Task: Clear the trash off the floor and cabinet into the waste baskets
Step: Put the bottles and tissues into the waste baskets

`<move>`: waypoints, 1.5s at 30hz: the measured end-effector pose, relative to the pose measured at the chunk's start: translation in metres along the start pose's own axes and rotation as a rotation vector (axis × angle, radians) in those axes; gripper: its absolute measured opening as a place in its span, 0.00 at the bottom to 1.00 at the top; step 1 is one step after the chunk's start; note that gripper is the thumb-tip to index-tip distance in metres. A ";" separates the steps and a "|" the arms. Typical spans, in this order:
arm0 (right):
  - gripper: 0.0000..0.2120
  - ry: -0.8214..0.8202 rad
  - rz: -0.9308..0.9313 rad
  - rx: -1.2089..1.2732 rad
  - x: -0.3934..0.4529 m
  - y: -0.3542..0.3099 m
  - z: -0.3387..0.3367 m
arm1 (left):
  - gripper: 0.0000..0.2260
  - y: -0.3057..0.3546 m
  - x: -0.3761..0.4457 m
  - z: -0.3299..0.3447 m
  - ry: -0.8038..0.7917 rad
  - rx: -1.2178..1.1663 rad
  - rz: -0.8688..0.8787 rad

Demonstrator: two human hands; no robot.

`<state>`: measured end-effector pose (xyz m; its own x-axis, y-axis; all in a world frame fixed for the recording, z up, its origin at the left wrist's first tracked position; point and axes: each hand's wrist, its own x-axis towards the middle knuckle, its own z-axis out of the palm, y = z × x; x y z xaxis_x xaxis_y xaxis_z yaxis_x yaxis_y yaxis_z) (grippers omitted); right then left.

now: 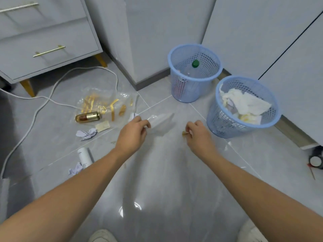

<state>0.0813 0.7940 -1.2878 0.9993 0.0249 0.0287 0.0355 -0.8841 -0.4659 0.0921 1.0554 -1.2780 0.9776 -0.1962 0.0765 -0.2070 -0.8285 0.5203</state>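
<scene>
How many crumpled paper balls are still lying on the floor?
2 clearly: one crumpled paper below the gold can, another beside the white tube. A white scrap near the left hand may be a third.

Two pale blue waste baskets with a lattice of small holes stand at the upper right: the farther basket [194, 72] holds a clear bottle with a green cap [195, 63], the nearer basket [243, 106] holds white and cream crumpled paper [244, 103]. The floor [166, 180] is glossy light grey tile with paler grout lines. At centre left lie a clear plastic bag printed with gold stripes [104, 103], a gold canister [88, 117], lilac-white paper wads [86, 133] and a white tube [85, 156]. The cabinet [43, 41] at upper left is pale grey with brass-gold handles and legs; a white cord [35, 112] snakes below it.
</scene>
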 end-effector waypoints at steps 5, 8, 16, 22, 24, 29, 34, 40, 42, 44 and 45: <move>0.04 0.179 -0.060 -0.036 0.027 0.008 -0.095 | 0.09 0.094 0.061 -0.034 0.152 -0.005 0.144; 0.03 0.262 -0.042 -0.082 0.034 0.033 -0.146 | 0.08 0.152 0.094 -0.039 0.228 -0.009 0.232; 0.06 0.299 0.153 -0.215 0.064 0.129 -0.211 | 0.08 0.273 0.171 0.029 0.169 0.013 0.402; 0.08 0.276 0.207 -0.264 0.093 0.173 -0.184 | 0.09 0.283 0.201 0.112 -0.083 0.172 0.291; 0.08 0.209 0.242 -0.253 0.098 0.181 -0.168 | 0.09 0.284 0.205 0.126 -0.244 0.342 0.279; 0.16 -0.199 0.300 -0.174 0.102 0.189 -0.143 | 0.05 0.291 0.214 0.129 -0.579 0.367 0.261; 0.20 -0.148 0.351 -0.173 0.082 0.174 -0.167 | 0.17 0.287 0.206 0.105 -0.490 0.407 0.279; 0.19 0.001 0.304 -0.237 0.045 0.118 -0.211 | 0.25 0.278 0.156 0.050 -0.246 0.297 0.334; 0.17 0.026 0.256 -0.232 0.035 0.087 -0.221 | 0.24 0.274 0.137 0.023 -0.202 0.271 0.349; 0.15 0.015 0.188 -0.220 0.029 0.051 -0.224 | 0.23 0.261 0.117 -0.009 -0.171 0.242 0.331; 0.14 0.009 0.154 -0.211 0.027 0.032 -0.223 | 0.23 0.252 0.107 -0.026 -0.154 0.229 0.313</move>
<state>0.1065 0.6621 -1.1049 0.9924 -0.1212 -0.0199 -0.1221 -0.9549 -0.2705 0.1458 0.8395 -1.1162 0.8523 -0.5191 0.0640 -0.5138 -0.8081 0.2882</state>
